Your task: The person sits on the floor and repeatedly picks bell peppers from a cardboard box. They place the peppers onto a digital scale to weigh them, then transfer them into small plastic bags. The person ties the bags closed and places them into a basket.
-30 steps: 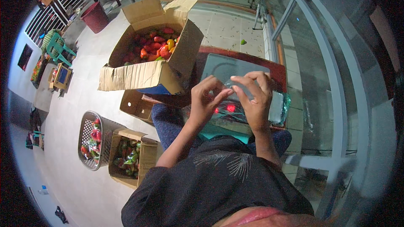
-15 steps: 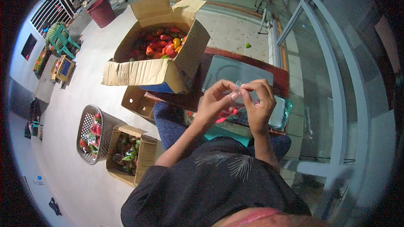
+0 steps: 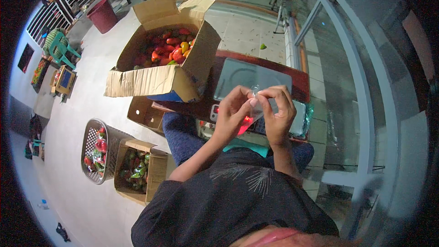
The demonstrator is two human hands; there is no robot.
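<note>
Both my hands pinch a small clear plastic bag [image 3: 254,114] at its top; my left hand [image 3: 233,112] is on its left side, my right hand [image 3: 279,112] on its right. The bag hangs above a weighing scale [image 3: 251,73] with a grey plate and red lit display. The scale rests on a red-brown board [image 3: 297,77] over my lap. A white flat pack in green-tinted wrap [image 3: 297,119] lies right of my right hand. A large open cardboard box [image 3: 194,82] of red, yellow and green peppers stands beyond my left hand, at the board's left.
A grey perforated basket [image 3: 109,155] of bagged peppers and a cardboard box [image 3: 157,174] of green and red peppers stand at lower left. An empty-looking carton [image 3: 141,114] sits beside the board. Far off are a maroon bin [image 3: 100,18] and green chair [image 3: 64,48]. Glass framing [image 3: 356,64] runs along the right.
Compared with a second ago, my hands have moved slightly lower and drawn close at the bag's top, with the bag showing more clearly below my fingers. The view has shifted a little.
</note>
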